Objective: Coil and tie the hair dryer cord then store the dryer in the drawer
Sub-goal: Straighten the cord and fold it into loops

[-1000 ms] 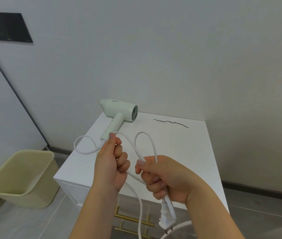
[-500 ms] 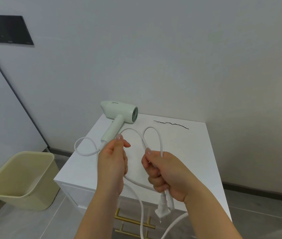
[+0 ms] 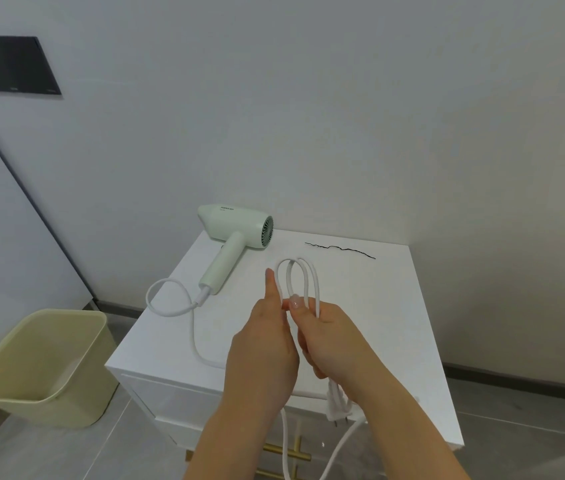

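Gathering the cord into even turns looks to be the step in hand, so mind the bundle first. Your right hand is curled round the base of two narrow loops that stand up above its fingers, and the plug hangs just beneath its wrist; your left hand lies tight against it with one finger pointing straight up beside the loops; the cord passes behind that palm, but whether the hidden fingers clamp it cannot be told. Bring each new turn up to the height of those two and pin it under the right thumb; let the left hand slide along the slack rather than drag it, since a hard pull would likely tug the hair dryer across the cabinet. A thin black strand, probably the tie, lies on the top beyond the loops, so you will need a free hand for it. The dryer is pale green and lies on its side at the back left corner; its grille faces right and its handle points toward you; the cord curls loosely off the handle's end. The drawer handle below is brass, and the drawer appears closed.
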